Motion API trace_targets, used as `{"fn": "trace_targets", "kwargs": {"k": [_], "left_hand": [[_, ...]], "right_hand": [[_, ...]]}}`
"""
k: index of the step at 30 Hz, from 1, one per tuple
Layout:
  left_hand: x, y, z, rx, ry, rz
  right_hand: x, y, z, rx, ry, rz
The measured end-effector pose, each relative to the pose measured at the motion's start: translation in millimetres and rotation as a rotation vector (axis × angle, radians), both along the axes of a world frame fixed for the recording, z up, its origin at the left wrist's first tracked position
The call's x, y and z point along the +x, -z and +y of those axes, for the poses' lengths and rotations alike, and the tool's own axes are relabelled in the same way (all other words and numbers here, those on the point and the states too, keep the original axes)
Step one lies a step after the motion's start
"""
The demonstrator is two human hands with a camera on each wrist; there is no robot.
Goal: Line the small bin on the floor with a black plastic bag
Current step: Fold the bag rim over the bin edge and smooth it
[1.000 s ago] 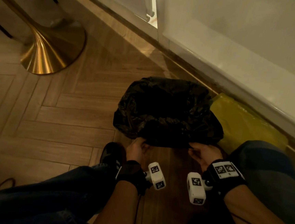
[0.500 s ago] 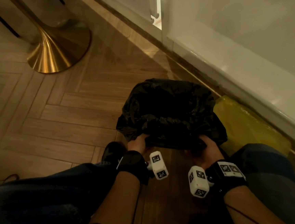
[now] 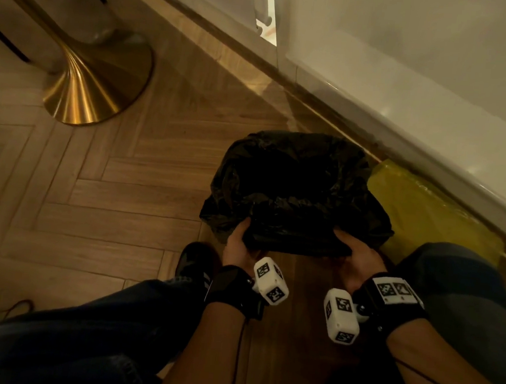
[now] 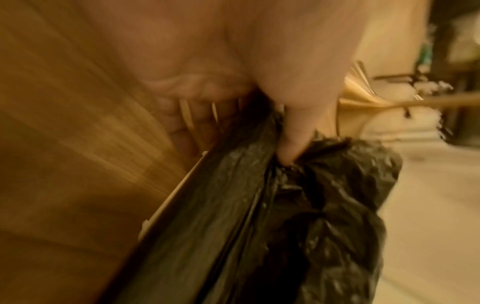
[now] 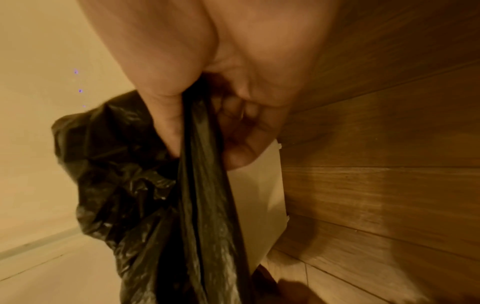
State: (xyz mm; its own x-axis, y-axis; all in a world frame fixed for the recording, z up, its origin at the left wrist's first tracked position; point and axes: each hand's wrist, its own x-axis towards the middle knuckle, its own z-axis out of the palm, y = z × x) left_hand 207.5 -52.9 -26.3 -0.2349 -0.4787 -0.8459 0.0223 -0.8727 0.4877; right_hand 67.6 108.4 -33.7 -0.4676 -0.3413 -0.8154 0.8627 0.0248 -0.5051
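Observation:
A crinkled black plastic bag (image 3: 297,192) is draped over the small bin on the wooden floor, hiding it in the head view. My left hand (image 3: 238,239) grips the bag's near left edge, thumb (image 4: 293,144) pressed into the folds of the bag (image 4: 259,205). My right hand (image 3: 353,252) grips the near right edge of the bag (image 5: 202,185), thumb on top and fingers curled beneath. A strip of the bin's pale wall (image 5: 262,205) shows under the plastic in the right wrist view, and its pale edge (image 4: 176,195) shows in the left wrist view.
A gold flared stand base (image 3: 92,86) stands on the floor at the far left. A white wall and skirting (image 3: 405,113) run diagonally behind the bin. A yellow bag (image 3: 427,213) lies to the bin's right. My knees (image 3: 64,343) flank both arms.
Both hands have slid from the bag's lower near hem up onto the bin's near side, bunching the plastic there. The head view has shifted slightly.

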Motion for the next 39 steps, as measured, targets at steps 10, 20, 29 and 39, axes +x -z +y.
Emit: {"fn": "trace_targets", "kwargs": {"k": [10, 20, 29, 39], "left_hand": [[-14, 6, -4, -0.321, 0.065, -0.478], [-3, -4, -28, -0.211, -0.171, -0.239], [17, 14, -52, -0.175, -0.14, -0.158], [7, -1, -65, -0.601, 0.08, -0.446]], "right_hand": [[-7, -15, -15, 0.265, 0.025, 0.095], [-17, -47, 5, -0.238, 0.3, -0.126], [-29, -34, 8, -0.065, 0.135, -0.183], [-25, -31, -4, -0.164, 0.212, -0.09]]}}
